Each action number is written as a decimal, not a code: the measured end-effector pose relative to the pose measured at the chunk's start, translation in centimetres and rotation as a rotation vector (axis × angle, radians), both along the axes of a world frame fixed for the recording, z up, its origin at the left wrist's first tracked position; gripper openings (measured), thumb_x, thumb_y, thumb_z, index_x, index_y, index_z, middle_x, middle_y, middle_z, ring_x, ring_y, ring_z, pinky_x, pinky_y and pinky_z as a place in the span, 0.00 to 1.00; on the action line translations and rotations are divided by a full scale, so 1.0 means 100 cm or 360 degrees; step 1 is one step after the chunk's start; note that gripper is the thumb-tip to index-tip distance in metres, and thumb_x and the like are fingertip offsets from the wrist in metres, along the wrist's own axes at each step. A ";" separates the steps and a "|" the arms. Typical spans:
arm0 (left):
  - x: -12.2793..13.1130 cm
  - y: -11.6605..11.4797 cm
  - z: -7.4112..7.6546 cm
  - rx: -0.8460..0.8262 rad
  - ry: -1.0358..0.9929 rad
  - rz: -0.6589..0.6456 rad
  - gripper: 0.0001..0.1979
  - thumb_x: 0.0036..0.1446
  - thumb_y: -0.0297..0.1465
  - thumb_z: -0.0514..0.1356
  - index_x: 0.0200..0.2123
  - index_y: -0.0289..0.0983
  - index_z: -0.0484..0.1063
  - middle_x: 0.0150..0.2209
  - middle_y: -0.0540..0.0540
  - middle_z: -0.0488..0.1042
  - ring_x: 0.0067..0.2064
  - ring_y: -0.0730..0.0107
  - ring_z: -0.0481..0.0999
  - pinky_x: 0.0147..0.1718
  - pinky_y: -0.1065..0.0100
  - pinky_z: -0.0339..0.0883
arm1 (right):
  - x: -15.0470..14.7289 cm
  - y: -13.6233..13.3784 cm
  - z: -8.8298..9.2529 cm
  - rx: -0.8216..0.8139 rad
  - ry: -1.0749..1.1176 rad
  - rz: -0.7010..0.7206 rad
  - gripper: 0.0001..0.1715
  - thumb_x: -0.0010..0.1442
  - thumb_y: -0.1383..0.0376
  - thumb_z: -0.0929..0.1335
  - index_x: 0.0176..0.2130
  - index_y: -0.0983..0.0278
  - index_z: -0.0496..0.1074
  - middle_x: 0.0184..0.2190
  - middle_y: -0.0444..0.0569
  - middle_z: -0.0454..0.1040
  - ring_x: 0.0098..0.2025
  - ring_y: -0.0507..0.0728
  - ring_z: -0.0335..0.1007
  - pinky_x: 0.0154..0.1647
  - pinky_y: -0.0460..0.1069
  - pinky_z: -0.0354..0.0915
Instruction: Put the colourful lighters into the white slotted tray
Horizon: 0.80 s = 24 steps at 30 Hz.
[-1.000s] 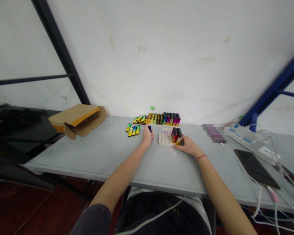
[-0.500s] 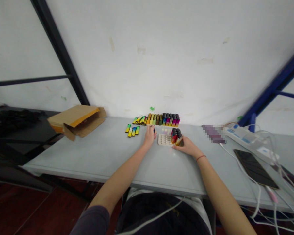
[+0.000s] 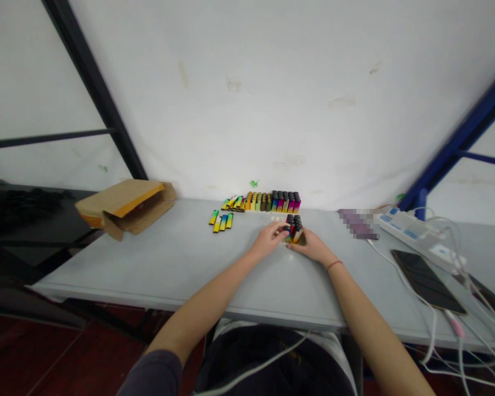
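My left hand (image 3: 268, 239) is reaching in from the left, with its fingertips (image 3: 283, 232) against a small bunch of upright lighters (image 3: 293, 229). The fingers look bent rather than flat, but the view is poor at this spot, so I can't tell if they have hold of a single lighter or are only touching the bunch. My right hand (image 3: 311, 246) is curled around the lower right side of that same bunch and grips it, with the fingers closed in against the lighters. The bunch stands between my two hands on the grey folding table (image 3: 107, 264), near the table's middle, and what it stands in is hidden by my hands.

Further back, near the wall (image 3: 247, 82), a tight row of upright lighters (image 3: 272, 202) runs in colour bands from yellow and orange through to pink. To its left, more lighters (image 3: 234, 203) lie in a slanted heap, and four yellow-green ones (image 3: 220, 221) lie side by side nearer me.

On the left end of the table sits an opened cardboard box (image 3: 126, 208). On the right are a blurred purple object (image 3: 357, 224), a power strip (image 3: 402, 226) and a dark phone (image 3: 427, 281), with white cables (image 3: 435, 330) trailing over the table's edge. A red cord bracelet (image 3: 334, 265) circles my right wrist
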<state>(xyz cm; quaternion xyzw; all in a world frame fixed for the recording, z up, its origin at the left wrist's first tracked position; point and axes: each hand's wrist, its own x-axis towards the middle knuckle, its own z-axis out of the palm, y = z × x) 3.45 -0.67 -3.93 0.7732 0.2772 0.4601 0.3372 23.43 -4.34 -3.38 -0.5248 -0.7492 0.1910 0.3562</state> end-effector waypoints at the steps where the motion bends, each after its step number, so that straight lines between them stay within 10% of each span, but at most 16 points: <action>1: 0.001 0.000 -0.001 0.0001 0.0020 -0.0005 0.15 0.63 0.39 0.59 0.48 0.38 0.77 0.47 0.42 0.77 0.46 0.63 0.77 0.42 0.65 0.74 | 0.000 0.000 0.000 -0.0009 0.0001 -0.0009 0.30 0.50 0.57 0.75 0.51 0.64 0.71 0.48 0.56 0.80 0.48 0.66 0.76 0.52 0.59 0.70; 24: -0.010 -0.008 0.025 0.0504 0.0597 0.0299 0.16 0.67 0.36 0.54 0.54 0.41 0.75 0.48 0.41 0.76 0.52 0.60 0.73 0.55 0.61 0.64 | 0.001 0.001 -0.001 -0.0039 0.0023 0.0003 0.32 0.50 0.58 0.76 0.53 0.64 0.70 0.49 0.56 0.79 0.50 0.66 0.76 0.55 0.60 0.70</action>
